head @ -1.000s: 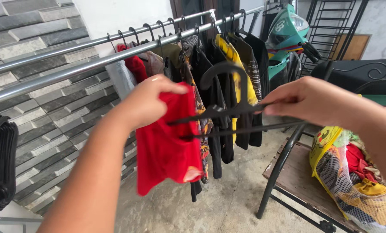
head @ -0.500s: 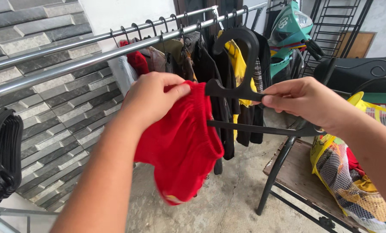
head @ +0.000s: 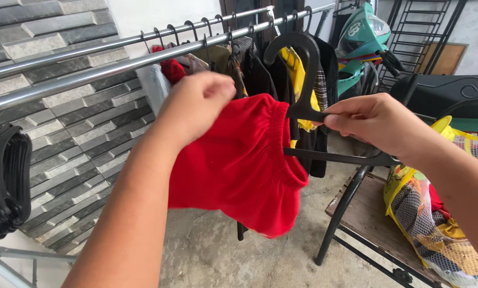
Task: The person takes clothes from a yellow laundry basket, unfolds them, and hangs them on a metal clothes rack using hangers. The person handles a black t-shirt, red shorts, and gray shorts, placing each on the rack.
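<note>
Matt plastic hanger point(head: 303, 80), red cloth shorts point(head: 244, 165)

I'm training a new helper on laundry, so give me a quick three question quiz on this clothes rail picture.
1. True or false: the right hand holds a black hanger.
2. What colour is the garment gripped by the left hand?
3. Where does the mesh bag of clothes sit: A on the rail, B on the bench, C on the floor?

Key: 1 true; 2 red; 3 B.
</note>
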